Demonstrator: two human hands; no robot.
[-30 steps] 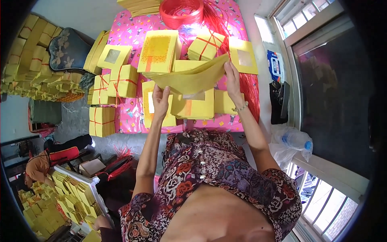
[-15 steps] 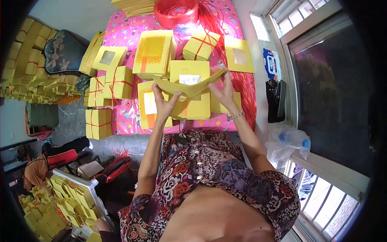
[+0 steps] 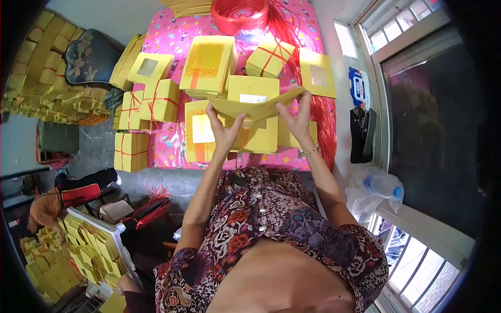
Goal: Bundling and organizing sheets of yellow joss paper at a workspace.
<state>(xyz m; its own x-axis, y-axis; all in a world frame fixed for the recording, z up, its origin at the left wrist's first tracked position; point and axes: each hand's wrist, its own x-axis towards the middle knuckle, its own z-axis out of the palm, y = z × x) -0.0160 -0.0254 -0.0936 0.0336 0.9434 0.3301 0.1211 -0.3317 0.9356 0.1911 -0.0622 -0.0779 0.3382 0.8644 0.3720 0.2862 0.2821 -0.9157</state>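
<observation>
My left hand [image 3: 225, 133] and my right hand [image 3: 297, 122] each pinch one end of a bowed sheet of yellow paper [image 3: 255, 109]; I cannot tell if it is one sheet or several. It hangs over the near stacks, partly covering the silver square on a yellow paper stack [image 3: 253, 83] behind it. Below the sheet lies another yellow stack [image 3: 258, 138]. Beside my left hand is a stack with a silver square and an orange strip [image 3: 198, 138]. To the right of my right wrist, more yellow paper [image 3: 313, 136] shows.
Red-tied bundles [image 3: 164, 96] stand at the pink table's [image 3: 177, 161] left side. A red coil [image 3: 240, 15] sits at the back, with loose red strands [image 3: 327, 120] down the right edge. A co-worker [image 3: 44, 211] bends over papers at lower left. A plastic bottle [image 3: 383, 187] lies by the window.
The view has shifted slightly, so the table sits further right. Both hands keep their hold on the paper, which now covers more of the silver square behind it.
</observation>
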